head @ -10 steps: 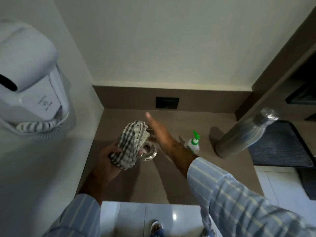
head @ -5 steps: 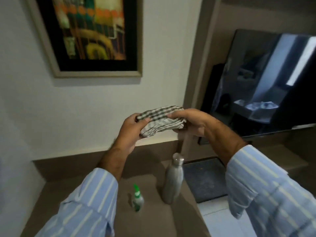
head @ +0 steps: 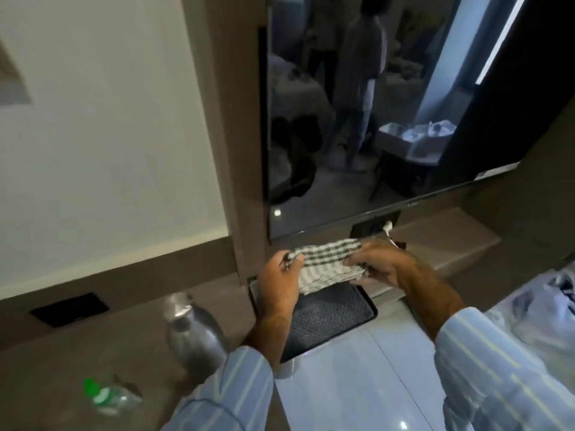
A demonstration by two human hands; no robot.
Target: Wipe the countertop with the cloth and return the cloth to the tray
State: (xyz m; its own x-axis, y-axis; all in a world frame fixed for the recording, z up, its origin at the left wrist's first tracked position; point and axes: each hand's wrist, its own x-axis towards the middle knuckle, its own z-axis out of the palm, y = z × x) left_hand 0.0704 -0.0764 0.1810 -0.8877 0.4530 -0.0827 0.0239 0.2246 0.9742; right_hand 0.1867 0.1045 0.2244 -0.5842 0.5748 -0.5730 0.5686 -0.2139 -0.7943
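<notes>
Above the far edge of the tray [head: 339,315], left hand [head: 280,283] and right hand [head: 378,262] each pinch an end of the folded cloth [head: 326,262]. Risk: uneven release would likely let it unfold or overhang the tray rim.

Landmark: wall-mounted television [head: 357,119], dark screen, switched off. Screen reflects a dim room and a bright vertical strip of light at its upper right. Left of the television: brown vertical panel [head: 230,150], then pale cream wall [head: 109,135] with a brown skirting band [head: 124,275] along its foot. Black socket plate [head: 70,309] sits in that band, far left. Below the television: glossy pale floor tiles [head: 357,384].
</notes>
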